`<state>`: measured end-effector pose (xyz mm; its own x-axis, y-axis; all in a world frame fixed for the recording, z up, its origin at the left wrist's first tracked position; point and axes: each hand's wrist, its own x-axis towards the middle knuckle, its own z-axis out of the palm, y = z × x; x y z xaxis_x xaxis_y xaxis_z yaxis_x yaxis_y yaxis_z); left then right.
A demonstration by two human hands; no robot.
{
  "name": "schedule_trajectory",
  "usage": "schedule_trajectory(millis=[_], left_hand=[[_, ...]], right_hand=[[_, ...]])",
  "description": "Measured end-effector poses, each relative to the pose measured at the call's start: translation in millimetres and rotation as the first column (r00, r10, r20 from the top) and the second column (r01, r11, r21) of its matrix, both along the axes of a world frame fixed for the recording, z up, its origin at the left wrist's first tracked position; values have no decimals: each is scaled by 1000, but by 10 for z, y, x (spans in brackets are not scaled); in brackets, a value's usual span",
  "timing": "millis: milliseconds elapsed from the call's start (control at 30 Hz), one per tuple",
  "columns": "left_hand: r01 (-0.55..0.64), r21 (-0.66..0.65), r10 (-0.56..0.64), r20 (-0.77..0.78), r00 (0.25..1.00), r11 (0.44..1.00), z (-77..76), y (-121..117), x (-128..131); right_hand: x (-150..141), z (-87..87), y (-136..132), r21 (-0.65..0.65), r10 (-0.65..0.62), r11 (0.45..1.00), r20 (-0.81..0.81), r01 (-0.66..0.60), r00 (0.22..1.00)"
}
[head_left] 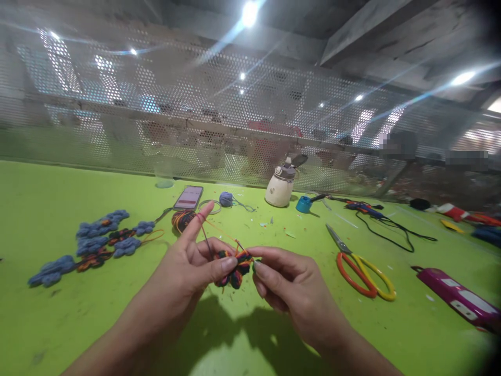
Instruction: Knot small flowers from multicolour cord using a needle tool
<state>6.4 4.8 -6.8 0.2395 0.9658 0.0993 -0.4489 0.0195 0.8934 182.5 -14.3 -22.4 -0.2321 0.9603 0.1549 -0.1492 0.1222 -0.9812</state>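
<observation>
My left hand (195, 258) pinches a small multicoloured crochet piece (234, 267) between thumb and fingers, with the index finger raised and an orange yarn strand looped over it. That strand runs back to a multicoloured yarn ball (182, 219) on the green table (58, 209). My right hand (284, 277) is closed in a pinch at the right edge of the crochet piece, seemingly on a thin crochet hook that barely shows.
Finished blue and multicoloured crochet flowers (97, 237) lie at the left. A phone (188, 197), a small blue yarn ball (226, 198), a white bottle (281, 185), a blue cup (303, 203), scissors (362, 263), a glue gun with cable (368, 210) and a magenta case (457, 297) lie around. A perforated metal screen (250, 115) backs the table.
</observation>
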Motion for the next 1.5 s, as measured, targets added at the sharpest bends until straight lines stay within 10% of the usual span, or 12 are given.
schedule_trajectory(millis=[267,600,1500], left_hand=[[85,-45,-85,2,996,995,45,7,-41],[85,-43,-86,-31,996,995,93,-18,-61],[80,-5,-80,-97,992,997,131,-43,-56]], right_hand=[[53,66,-22,248,-145,965,236,84,961],[123,217,-33,644,-367,765,404,24,838],[329,294,-89,671,-396,715,618,-194,680]])
